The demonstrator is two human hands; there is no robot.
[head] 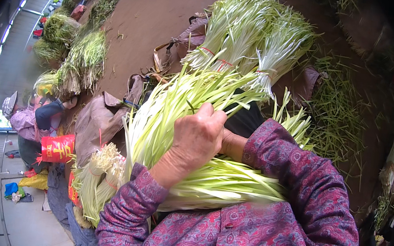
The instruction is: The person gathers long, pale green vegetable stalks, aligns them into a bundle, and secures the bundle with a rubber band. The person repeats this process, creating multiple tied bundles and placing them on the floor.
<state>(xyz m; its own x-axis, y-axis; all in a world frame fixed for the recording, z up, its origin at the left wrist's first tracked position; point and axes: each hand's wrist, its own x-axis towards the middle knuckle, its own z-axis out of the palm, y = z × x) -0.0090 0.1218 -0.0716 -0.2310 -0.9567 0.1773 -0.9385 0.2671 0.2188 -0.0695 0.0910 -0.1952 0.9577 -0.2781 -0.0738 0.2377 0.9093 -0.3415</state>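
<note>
A big loose bundle of long pale green and white leaves [157, 118], apparently chives, lies across my lap. My left hand [199, 134] is a closed fist on top of it, with leaves coming out by its knuckles. My right hand [230, 143] reaches in from the right, largely hidden behind the left one; its fingers do not show. More leaves [226, 184] spread under both wrists towards the shirt front. Beyond the hands stand several bundles [243, 33] of similar leaves, tied with red bands near their white ends.
Tied pale bundles [103, 178] lie at lower left beside a red printed bag [57, 148] and brown sacking [96, 122]. Leaf scraps [337, 106] litter the brown ground at right. A person [31, 122] in a hat sits at far left, near heaped greens [85, 59].
</note>
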